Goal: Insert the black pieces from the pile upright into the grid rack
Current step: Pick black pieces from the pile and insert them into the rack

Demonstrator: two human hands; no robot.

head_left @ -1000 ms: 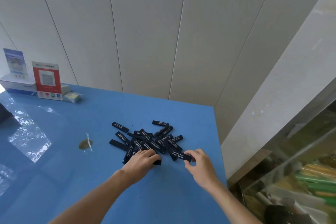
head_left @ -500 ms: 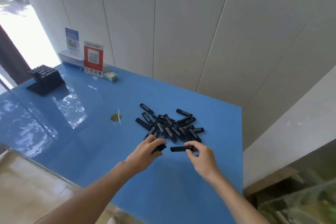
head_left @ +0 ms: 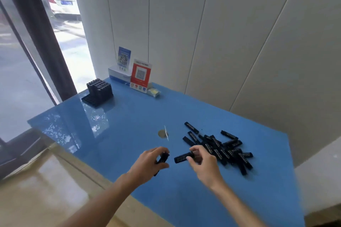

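A pile of black pieces (head_left: 223, 148) with white lettering lies on the right part of the blue table (head_left: 129, 120). My left hand (head_left: 149, 164) holds one black piece (head_left: 162, 158) left of the pile, fingers curled round it. My right hand (head_left: 201, 162) pinches another black piece (head_left: 181, 157) by its end, level above the table at the pile's near-left edge. The black grid rack (head_left: 98, 92) stands at the table's far left corner, its rear rows filled with upright pieces and the low front part bare.
A red sign stand (head_left: 140, 75), a blue card (head_left: 124, 59) on a white box and a small pad (head_left: 153, 91) sit along the back wall. A round grommet (head_left: 162, 133) lies mid-table. A window and a dark post are on the left.
The view has swung left, bringing the rack and window into sight. Both hands have lifted off the pile toward the left, each carrying a black piece.
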